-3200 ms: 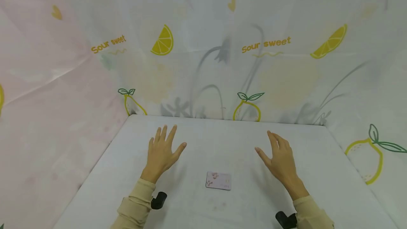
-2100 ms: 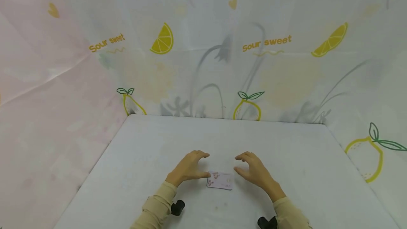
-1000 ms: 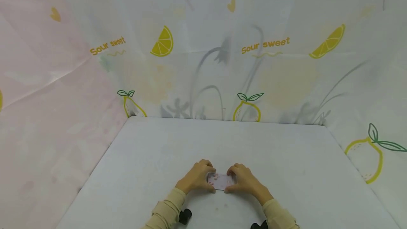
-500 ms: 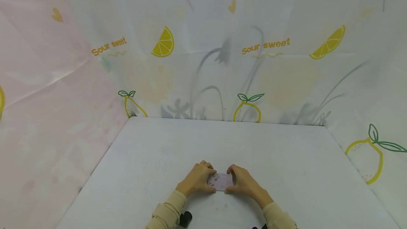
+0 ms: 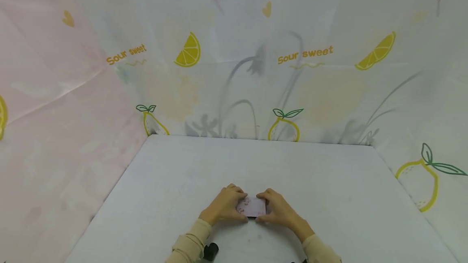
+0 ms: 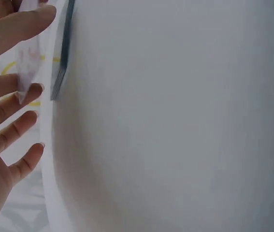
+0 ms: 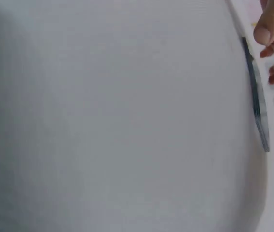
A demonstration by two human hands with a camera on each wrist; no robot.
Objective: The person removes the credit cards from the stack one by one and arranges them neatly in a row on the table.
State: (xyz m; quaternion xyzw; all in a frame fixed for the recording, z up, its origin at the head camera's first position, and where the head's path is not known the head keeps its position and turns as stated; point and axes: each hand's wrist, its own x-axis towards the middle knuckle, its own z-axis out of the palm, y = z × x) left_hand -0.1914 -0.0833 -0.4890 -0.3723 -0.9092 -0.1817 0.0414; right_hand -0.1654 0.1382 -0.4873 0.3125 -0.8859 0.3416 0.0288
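Closest in, this side of the card (image 5: pixel 252 207), you've got two pale sleeves (image 5: pixel 191 236) and a black gadget (image 5: pixel 211 251) by the left cuff.

Then the hands. The left hand (image 5: pixel 226 206) pinches one end of the card between thumb and fingers, with a couple of spare fingertips hanging clear of it. The right hand (image 5: pixel 279 211) curls round the card's opposite end, but its wrist view barely shows the contact, so I can't tell how firm that grip is.

The card sits between the two hands, over a thin dark stack (image 6: pixel 67 41). There's a visible gap under it, at the left end anyway.

Handling-wise, I'd guess it weighs next to nothing, fairly stiff with a bit of spring. The face looks smooth, so probably slippery in dry fingers. Not really fragile, though a hard squeeze might kink a corner. I'd take it by the short ends, light fingertips on the edges, thumbs off the print. The stack looks layered, so its pieces could slide over each other if nudged.

Beyond the card it's just white table (image 5: pixel 204 165), then a lemon-print cloth (image 5: pixel 237 52) behind.
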